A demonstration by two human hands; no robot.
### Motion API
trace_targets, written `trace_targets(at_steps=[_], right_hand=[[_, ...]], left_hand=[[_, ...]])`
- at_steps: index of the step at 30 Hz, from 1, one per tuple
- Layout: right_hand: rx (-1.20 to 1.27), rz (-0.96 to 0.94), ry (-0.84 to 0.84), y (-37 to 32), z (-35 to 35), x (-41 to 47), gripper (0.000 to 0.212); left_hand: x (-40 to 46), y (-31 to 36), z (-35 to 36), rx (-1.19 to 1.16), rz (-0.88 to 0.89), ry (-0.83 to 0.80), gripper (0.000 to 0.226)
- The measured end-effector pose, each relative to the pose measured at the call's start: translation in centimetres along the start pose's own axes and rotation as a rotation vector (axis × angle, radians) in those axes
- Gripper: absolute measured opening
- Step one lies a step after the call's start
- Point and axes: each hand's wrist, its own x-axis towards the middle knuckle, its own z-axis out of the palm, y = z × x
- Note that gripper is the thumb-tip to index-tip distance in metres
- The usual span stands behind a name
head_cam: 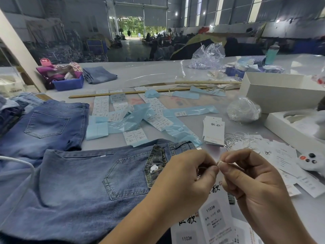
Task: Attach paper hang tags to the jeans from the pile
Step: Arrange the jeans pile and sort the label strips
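Note:
A pair of light blue jeans (75, 182) lies flat in front of me, back pocket up, waistband to the right with a white button (154, 168) showing. My left hand (182, 184) and my right hand (253, 182) meet just above the waistband, each pinching an end of a small white tag fastener (219, 163). Paper hang tags (212, 215) printed "1103#" hang below my hands. A second pair of jeans (47, 124) lies further left, and a pile of jeans (10, 110) sits at the left edge.
A stack of white hang tags (213, 131) and loose tags with strings (281, 155) lie to the right. Blue sticker backing strips and size labels (140, 118) litter the middle. White boxes (281, 95), a plastic bag (243, 110), wooden sticks (123, 93) and a blue bin (68, 83) stand further back.

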Motion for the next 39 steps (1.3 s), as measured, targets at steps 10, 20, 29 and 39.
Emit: trace_targets(at_steps=[10, 20, 29, 39], right_hand=[[-0.051, -0.002, 0.02, 0.7, -0.4, 0.2, 0.062], [0.01, 0.069, -0.013, 0.7, -0.2, 0.3, 0.061], [-0.095, 0.056, -0.039, 0.6, -0.6, 0.5, 0.063], [-0.209, 0.057, -0.041, 0.7, -1.1, 0.7, 0.067]], left_hand=[[0.0, -0.1, 0.0, -0.075, -0.01, 0.044, 0.013], [-0.5, -0.3, 0.3, -0.066, -0.011, 0.051, 0.013], [-0.4, -0.5, 0.0, -0.035, -0.004, 0.06, 0.011], [-0.5, -0.5, 0.0, 0.087, 0.057, 0.078, 0.008]])
